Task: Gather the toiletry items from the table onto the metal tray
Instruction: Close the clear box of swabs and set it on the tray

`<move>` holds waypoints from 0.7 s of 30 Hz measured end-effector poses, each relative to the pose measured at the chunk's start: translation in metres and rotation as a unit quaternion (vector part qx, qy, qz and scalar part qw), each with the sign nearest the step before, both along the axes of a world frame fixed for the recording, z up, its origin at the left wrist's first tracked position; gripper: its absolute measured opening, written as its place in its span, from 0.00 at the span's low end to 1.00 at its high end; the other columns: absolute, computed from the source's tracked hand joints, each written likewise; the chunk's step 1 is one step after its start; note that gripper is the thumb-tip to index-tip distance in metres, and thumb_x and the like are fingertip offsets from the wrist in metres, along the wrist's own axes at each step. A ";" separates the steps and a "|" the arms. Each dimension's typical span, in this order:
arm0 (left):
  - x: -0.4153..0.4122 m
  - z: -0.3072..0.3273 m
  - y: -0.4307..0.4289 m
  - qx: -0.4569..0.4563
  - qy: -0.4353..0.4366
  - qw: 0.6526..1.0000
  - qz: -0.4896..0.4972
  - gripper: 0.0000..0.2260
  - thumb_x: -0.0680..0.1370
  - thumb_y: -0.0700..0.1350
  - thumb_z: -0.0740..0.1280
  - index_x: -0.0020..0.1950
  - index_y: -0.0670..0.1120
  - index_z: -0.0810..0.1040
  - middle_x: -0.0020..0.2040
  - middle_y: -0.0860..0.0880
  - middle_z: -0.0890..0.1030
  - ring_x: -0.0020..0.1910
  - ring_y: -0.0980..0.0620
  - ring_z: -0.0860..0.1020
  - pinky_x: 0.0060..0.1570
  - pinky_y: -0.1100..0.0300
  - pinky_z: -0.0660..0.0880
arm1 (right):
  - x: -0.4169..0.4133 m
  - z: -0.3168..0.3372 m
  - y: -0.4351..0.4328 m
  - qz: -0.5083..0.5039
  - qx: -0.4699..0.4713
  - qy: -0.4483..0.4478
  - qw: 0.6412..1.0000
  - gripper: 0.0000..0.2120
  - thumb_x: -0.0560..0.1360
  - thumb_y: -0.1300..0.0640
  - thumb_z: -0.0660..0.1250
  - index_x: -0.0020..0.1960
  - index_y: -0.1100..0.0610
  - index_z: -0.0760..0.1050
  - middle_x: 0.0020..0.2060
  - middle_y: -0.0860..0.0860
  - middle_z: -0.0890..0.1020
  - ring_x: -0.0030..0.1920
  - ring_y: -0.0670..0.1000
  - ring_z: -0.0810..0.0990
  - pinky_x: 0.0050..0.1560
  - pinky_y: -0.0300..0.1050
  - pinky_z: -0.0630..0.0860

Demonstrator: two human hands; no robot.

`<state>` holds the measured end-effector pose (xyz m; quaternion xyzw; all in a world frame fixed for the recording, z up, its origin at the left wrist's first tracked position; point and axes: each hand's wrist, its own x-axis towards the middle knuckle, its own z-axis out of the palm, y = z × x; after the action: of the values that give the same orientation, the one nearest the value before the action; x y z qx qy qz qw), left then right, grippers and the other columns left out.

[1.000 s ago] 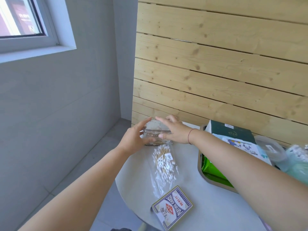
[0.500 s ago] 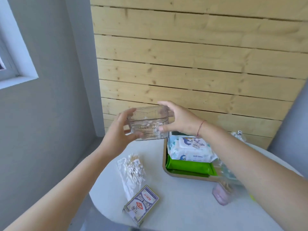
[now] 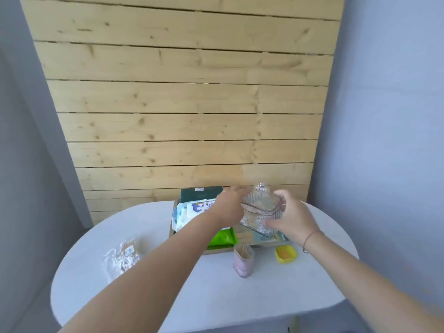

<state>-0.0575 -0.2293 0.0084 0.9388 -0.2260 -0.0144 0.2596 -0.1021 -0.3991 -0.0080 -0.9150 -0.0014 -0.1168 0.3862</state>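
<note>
Hands: left hand (image 3: 229, 207) | right hand (image 3: 292, 218) | both clasping clear container (image 3: 260, 211) over tray (image 3: 242, 248)

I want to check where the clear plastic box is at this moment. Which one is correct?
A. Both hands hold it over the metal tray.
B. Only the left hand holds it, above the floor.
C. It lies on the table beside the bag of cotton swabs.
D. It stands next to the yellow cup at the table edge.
A: the left hand and the right hand each hold one side of the clear plastic box, which is over the right part of the metal tray.
</note>
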 end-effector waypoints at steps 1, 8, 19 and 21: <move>0.002 -0.004 -0.005 0.020 0.007 1.000 0.001 0.29 0.73 0.30 0.56 0.73 0.47 0.64 0.75 0.48 0.62 0.73 0.44 0.60 0.72 0.52 0.59 | 0.002 -0.011 -0.002 -0.015 0.004 0.000 1.000 0.32 0.60 0.54 0.77 0.61 0.51 0.69 0.52 0.47 0.78 0.55 0.51 0.77 0.53 0.45 0.73; 0.021 -0.033 -0.001 0.031 0.050 0.998 -0.010 0.30 0.68 0.30 0.53 0.64 0.51 0.75 0.69 0.48 0.72 0.68 0.45 0.69 0.66 0.51 0.68 | 0.023 -0.055 -0.010 -0.031 0.020 0.036 0.999 0.38 0.61 0.53 0.77 0.68 0.53 0.65 0.62 0.51 0.75 0.61 0.52 0.74 0.60 0.45 0.72; 0.031 -0.048 -0.002 0.045 0.021 0.998 -0.023 0.27 0.71 0.28 0.55 0.66 0.48 0.74 0.68 0.47 0.71 0.66 0.46 0.69 0.65 0.53 0.67 | 0.049 -0.070 -0.024 0.024 0.014 0.092 0.995 0.40 0.65 0.56 0.76 0.72 0.52 0.61 0.58 0.52 0.65 0.63 0.54 0.72 0.65 0.45 0.68; 0.033 -0.054 -0.002 0.067 0.018 0.997 -0.031 0.27 0.71 0.29 0.56 0.66 0.49 0.74 0.69 0.48 0.71 0.68 0.46 0.68 0.68 0.54 0.64 | 0.050 -0.076 -0.023 0.024 0.004 0.089 0.996 0.41 0.64 0.57 0.76 0.72 0.52 0.61 0.60 0.53 0.66 0.63 0.54 0.72 0.65 0.45 0.69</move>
<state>-0.0249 -0.2311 -0.0453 0.9462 -0.2492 -0.0547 0.1993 -0.0524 -0.4217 -0.0842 -0.9200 0.0120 -0.0256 0.3908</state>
